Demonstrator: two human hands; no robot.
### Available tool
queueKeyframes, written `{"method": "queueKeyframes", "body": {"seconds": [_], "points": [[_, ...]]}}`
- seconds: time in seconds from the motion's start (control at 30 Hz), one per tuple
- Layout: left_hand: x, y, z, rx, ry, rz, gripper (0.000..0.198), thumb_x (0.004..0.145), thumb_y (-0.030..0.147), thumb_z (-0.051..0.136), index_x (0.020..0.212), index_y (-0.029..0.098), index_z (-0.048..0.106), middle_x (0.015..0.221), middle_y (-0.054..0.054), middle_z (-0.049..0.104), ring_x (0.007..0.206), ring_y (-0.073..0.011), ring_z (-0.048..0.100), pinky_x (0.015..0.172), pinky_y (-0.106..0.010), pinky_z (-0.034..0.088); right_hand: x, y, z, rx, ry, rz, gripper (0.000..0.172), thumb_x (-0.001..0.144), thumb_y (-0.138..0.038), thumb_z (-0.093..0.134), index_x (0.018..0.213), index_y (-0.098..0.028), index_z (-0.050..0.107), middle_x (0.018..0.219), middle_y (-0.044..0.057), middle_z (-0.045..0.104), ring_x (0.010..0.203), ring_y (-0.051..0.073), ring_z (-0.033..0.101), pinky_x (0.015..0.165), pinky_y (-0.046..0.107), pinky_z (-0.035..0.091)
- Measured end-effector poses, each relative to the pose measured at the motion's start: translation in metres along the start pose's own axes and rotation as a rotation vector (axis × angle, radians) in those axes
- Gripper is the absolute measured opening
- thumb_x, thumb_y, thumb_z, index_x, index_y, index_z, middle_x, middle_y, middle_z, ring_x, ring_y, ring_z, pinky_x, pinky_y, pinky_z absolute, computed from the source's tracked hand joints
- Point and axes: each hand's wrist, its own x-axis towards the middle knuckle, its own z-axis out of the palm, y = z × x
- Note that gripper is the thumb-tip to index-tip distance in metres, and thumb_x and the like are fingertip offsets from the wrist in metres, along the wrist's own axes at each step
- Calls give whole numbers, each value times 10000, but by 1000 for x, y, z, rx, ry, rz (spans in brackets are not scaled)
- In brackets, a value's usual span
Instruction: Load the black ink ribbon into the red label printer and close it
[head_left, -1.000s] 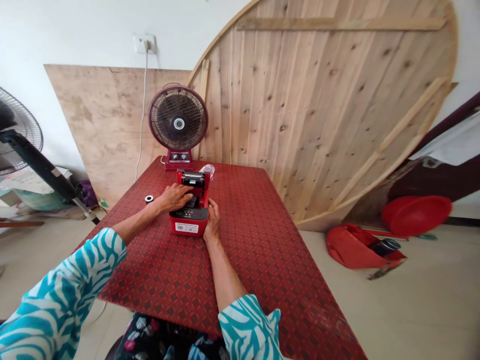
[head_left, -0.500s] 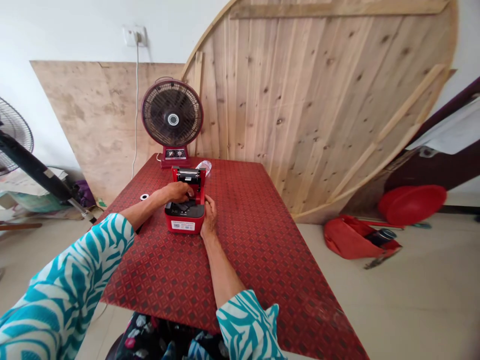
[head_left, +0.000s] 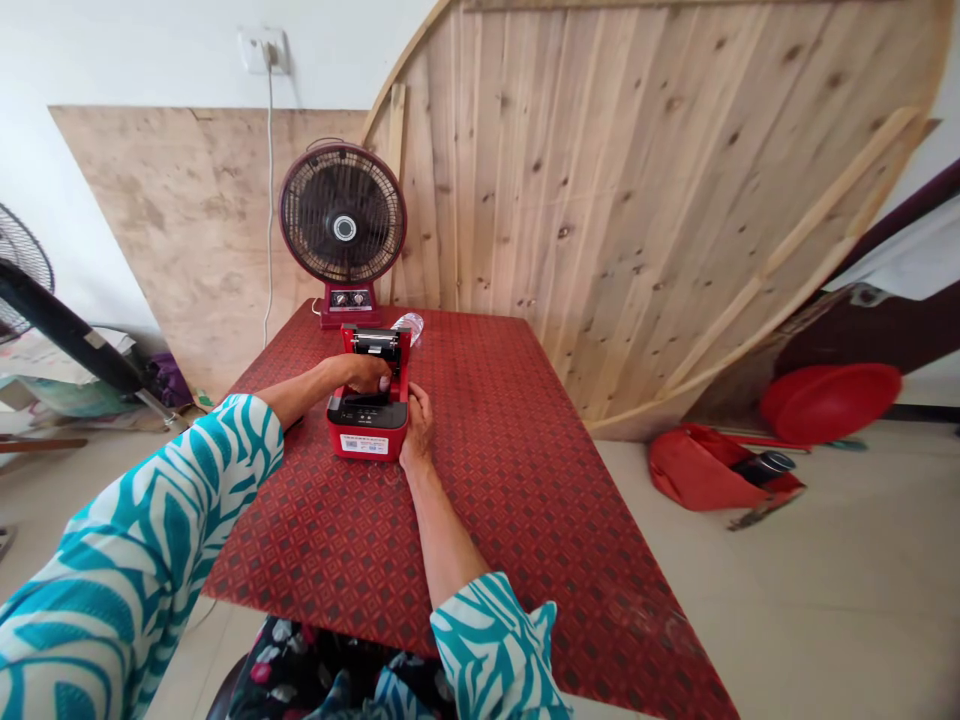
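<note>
A red and black label printer [head_left: 367, 440] stands on the table with its lid [head_left: 377, 344] raised and tilted back. My left hand [head_left: 366, 374] reaches in from the left over the printer's inside. Its fingers are curled and pressed together. What they hold, if anything, is hidden inside the housing. My right hand [head_left: 418, 428] grips the printer's right side, with the fingers along its wall and the palm toward the front corner. A white label with print sits on the printer's front face.
Behind the printer stand a maroon table fan [head_left: 344, 228] and a clear plastic bottle [head_left: 409, 327] lying down. The table [head_left: 525, 520] has a red patterned cover. Right of it, a red bag [head_left: 686, 468] and a red basin [head_left: 829, 402] lie low. A floor fan [head_left: 67, 325] stands left.
My left hand has gone slightly deeper toward the lid, its fingers more hidden. The left forearm now covers the small white roll seen left of the printer. My right hand keeps its grip.
</note>
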Motion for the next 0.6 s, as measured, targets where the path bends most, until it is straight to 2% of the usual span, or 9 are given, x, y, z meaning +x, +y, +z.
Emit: {"method": "queueKeyframes", "body": {"seconds": [0.13, 0.3, 0.4, 0.5, 0.6], "points": [[-12, 11, -2, 72, -10, 7, 275, 406, -28, 619, 491, 233, 635, 463, 24, 579, 458, -141, 449, 512, -226, 361, 0, -1, 1, 8, 6, 6, 367, 801, -433, 540, 1072, -218, 664, 996, 16, 697, 979, 170, 601, 844, 304, 488], [-30, 26, 1, 275, 163, 0, 236, 475, 71, 721, 616, 236, 629, 706, -39, 678, 711, -231, 627, 635, -249, 421, 1, -1, 0, 8, 5, 4, 364, 797, -435, 546, 1062, -217, 670, 1016, 20, 699, 990, 172, 604, 851, 306, 487], [-41, 37, 2, 391, 199, -2, 287, 509, 81, 737, 730, 230, 630, 773, -54, 681, 820, -269, 649, 688, -266, 427, 3, 0, -1, -6, 0, 8, 376, 793, -447, 546, 1069, -222, 667, 1032, 17, 699, 997, 171, 605, 849, 304, 488], [-54, 46, -7, 346, 174, 81, 335, 497, 89, 773, 778, 226, 651, 774, -32, 664, 818, -255, 633, 691, -261, 407, 3, 0, -2, -12, -9, 1, 376, 794, -448, 540, 1070, -226, 666, 1040, 19, 700, 998, 172, 606, 844, 306, 490], [-70, 49, -28, 176, 129, 127, 256, 511, 156, 807, 722, 214, 674, 709, 5, 638, 730, -205, 596, 650, -247, 378, 2, -1, -2, -8, -10, 8, 366, 794, -435, 537, 1065, -224, 665, 1023, 19, 704, 979, 168, 613, 842, 305, 491]]}}
